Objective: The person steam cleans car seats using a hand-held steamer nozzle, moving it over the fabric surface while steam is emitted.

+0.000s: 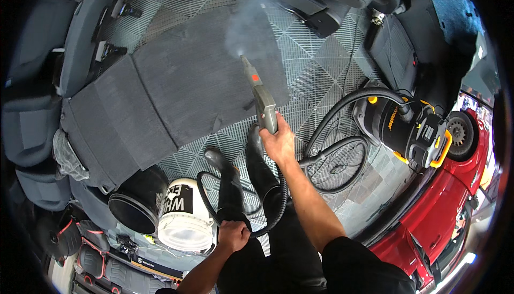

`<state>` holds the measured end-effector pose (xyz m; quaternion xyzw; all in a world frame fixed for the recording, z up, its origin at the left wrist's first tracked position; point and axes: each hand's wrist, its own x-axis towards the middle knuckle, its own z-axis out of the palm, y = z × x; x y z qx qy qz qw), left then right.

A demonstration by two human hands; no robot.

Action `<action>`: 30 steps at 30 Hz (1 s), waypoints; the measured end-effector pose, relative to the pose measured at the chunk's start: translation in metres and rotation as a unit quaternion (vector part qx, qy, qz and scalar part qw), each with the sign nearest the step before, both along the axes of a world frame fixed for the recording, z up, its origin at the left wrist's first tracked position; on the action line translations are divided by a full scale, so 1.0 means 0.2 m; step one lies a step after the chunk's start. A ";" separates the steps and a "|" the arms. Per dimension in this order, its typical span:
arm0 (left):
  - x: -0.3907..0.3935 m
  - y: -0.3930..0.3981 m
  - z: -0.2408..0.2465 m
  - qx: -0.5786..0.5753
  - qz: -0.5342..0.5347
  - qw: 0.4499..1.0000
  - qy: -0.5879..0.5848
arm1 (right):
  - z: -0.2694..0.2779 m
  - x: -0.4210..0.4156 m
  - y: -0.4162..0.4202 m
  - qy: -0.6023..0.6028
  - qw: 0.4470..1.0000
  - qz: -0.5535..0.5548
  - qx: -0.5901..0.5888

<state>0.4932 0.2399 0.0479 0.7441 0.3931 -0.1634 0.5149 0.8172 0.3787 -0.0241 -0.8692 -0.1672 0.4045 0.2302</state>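
My right hand (280, 139) is wrapped around the handle of a grey steam gun (261, 97) with a red button on its barrel. A white plume of steam (249, 21) leaves its nozzle tip and drifts toward the far side. Under the nozzle lies a dark grey carpeted panel (200, 73), crossed by a fold line, flat on the floor. My left hand (234, 234) is closed on the black ribbed hose (278, 213), which curves from there up toward the gun. The hose partly hides behind my legs.
A black-and-yellow vacuum cleaner (401, 125) with a coiled hose (363, 161) stands right on the grated tile floor (317, 69). Car seats (86, 45) line the left. A white bucket (184, 213) and black bucket (138, 201) sit near my boots. A red car (429, 217) is at right.
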 end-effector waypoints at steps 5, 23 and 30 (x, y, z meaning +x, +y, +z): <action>-0.06 -0.01 0.01 -0.003 0.000 1.000 -0.008 | -0.01 -0.22 0.08 0.019 0.998 0.040 0.039; -0.30 0.03 -0.01 0.002 0.062 0.997 -0.049 | 0.07 -0.87 0.39 0.087 0.981 0.173 0.018; -0.33 0.07 -0.02 0.007 0.086 0.995 -0.056 | 0.07 -0.95 0.47 0.088 0.977 0.191 0.037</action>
